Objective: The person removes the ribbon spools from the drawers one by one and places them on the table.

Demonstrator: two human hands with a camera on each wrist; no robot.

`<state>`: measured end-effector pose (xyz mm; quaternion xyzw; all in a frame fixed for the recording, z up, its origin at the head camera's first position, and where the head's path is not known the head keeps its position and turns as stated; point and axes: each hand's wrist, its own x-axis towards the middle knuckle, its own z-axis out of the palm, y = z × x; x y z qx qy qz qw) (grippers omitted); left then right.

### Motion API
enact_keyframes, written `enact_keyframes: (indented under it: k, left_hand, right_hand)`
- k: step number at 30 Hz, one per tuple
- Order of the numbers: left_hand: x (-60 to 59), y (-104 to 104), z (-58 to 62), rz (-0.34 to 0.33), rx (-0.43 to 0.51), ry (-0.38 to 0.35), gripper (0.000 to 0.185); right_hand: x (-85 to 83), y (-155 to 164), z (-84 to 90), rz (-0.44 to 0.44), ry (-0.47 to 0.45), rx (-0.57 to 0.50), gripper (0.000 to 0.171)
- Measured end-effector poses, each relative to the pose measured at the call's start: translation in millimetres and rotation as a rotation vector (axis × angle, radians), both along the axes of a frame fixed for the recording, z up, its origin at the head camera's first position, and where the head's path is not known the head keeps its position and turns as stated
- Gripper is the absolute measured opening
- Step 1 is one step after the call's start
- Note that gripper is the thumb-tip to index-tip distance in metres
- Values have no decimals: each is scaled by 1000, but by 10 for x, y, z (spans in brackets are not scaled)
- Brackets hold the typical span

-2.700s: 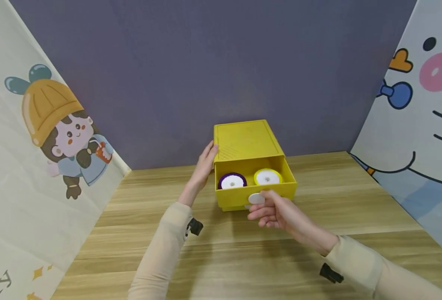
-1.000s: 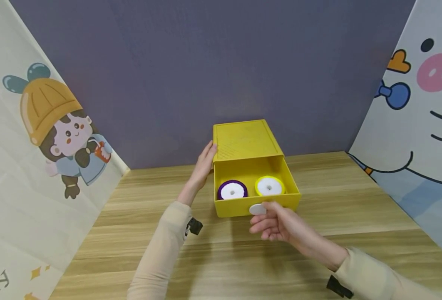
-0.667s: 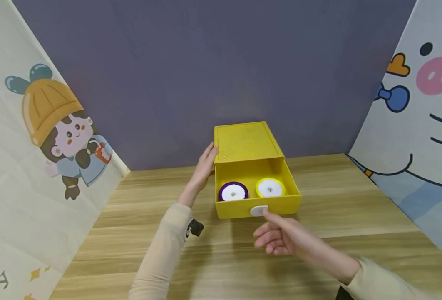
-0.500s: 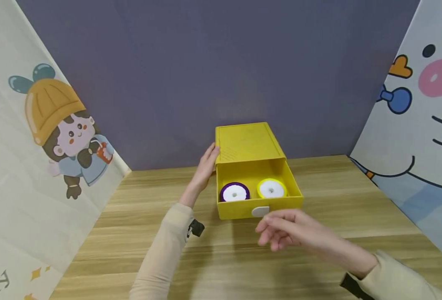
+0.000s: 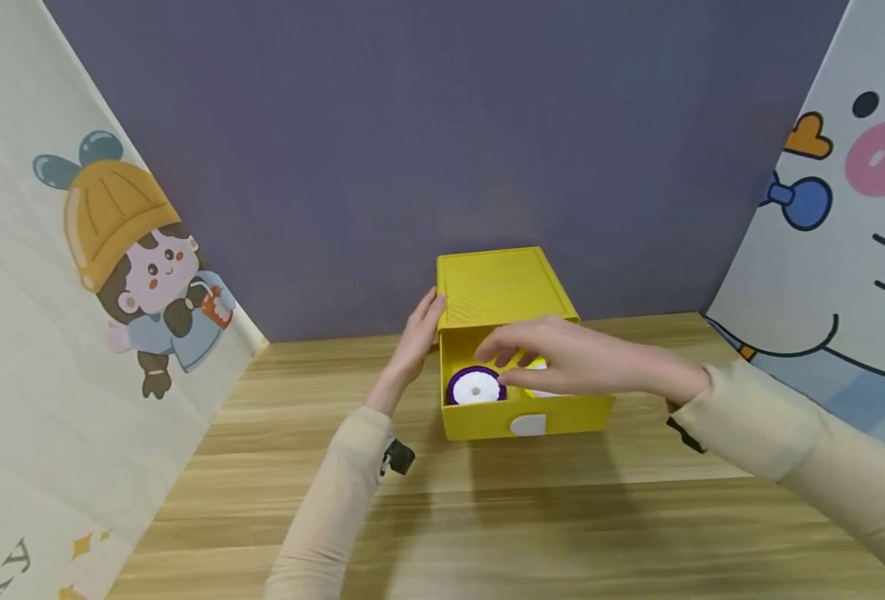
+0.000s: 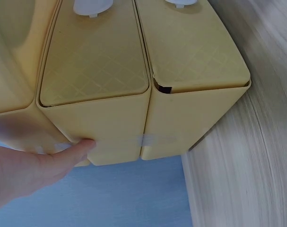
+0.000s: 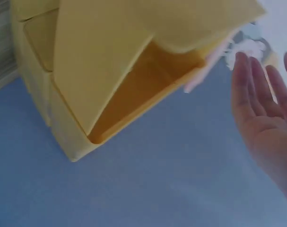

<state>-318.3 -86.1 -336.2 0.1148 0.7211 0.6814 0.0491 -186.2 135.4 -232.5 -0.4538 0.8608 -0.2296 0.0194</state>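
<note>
A yellow drawer unit [image 5: 498, 283] stands on the table, its top drawer [image 5: 480, 425] pulled far out. Inside lie two flat white spools that look like ribbon rolls: a purple-rimmed spool [image 5: 476, 388] at left and a yellow-rimmed spool [image 5: 538, 390], mostly hidden behind my right hand. That right hand [image 5: 573, 354] is over the drawer, fingers bent downward and thumb near the purple rim, holding nothing. My left hand [image 5: 416, 337] rests against the unit's left side. In the left wrist view its thumb [image 6: 74, 151] touches the yellow casing.
A white knob [image 5: 528, 425] sits on the pulled-out drawer's front. Lower drawers [image 6: 96, 61] with white knobs are closed. A dark wall [image 5: 337, 208] stands behind the wooden table [image 5: 300, 467]; printed cartoon panels flank it on both sides.
The top drawer came further out while my right hand held its knob. That hand then let go and moved up over the drawer. My left hand stays at the unit's side.
</note>
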Motion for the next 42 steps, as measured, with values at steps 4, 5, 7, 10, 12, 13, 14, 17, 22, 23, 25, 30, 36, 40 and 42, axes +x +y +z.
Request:
enact_keyframes:
  k: [4, 5, 7, 10, 12, 13, 14, 17, 22, 23, 25, 30, 36, 40, 42]
  left_hand:
    - [8, -10, -7, 2, -19, 3, 67]
    - [11, -11, -9, 2, -25, 4, 67]
    - [16, -10, -10, 2, -35, 6, 67]
    - [21, -9, -7, 3, -40, 7, 67]
    - [21, -5, 1, 2, -37, 7, 67]
    - [24, -1, 1, 4, -37, 7, 67]
    - [24, 3, 0, 4, -34, 8, 67]
    - [23, 13, -4, 4, -28, 7, 67]
    - [19, 16, -9, -5, -14, 12, 67]
    - [18, 15, -11, -5, -13, 13, 67]
    - [18, 12, -9, -4, -11, 16, 67]
    - [21, 12, -1, -4, -15, 23, 66]
    - [18, 9, -8, -4, -14, 23, 67]
    - [11, 10, -12, -3, -13, 24, 67]
    - [9, 13, -10, 0, -14, 25, 66]
  right_hand:
    - [-167, -104, -71, 52, 34, 138, 46]
    - [-199, -129, -88, 63, 35, 169, 50]
    - [-260, -169, -115, 78, 28, 225, 58]
    - [-351, -208, -145, 90, 5, 285, 67]
    - [-402, -221, -153, 86, -17, 313, 73]
    - [-429, -227, -164, 82, -27, 323, 75]
    - [-456, -230, -179, 79, -35, 331, 77]
    - [-507, -240, -222, 69, -58, 344, 80]
    - [-580, -250, -325, 88, -89, 322, 78]
    - [-594, -253, -345, 100, -88, 312, 76]
    - [-616, -263, -376, 123, -85, 294, 69]
    - [-620, -274, -400, 144, -66, 271, 54]
    - [-608, -275, -409, 140, -34, 269, 51]
    - [-603, -273, -415, 132, -20, 267, 53]
    - [-595, -271, -405, 124, -16, 265, 55]
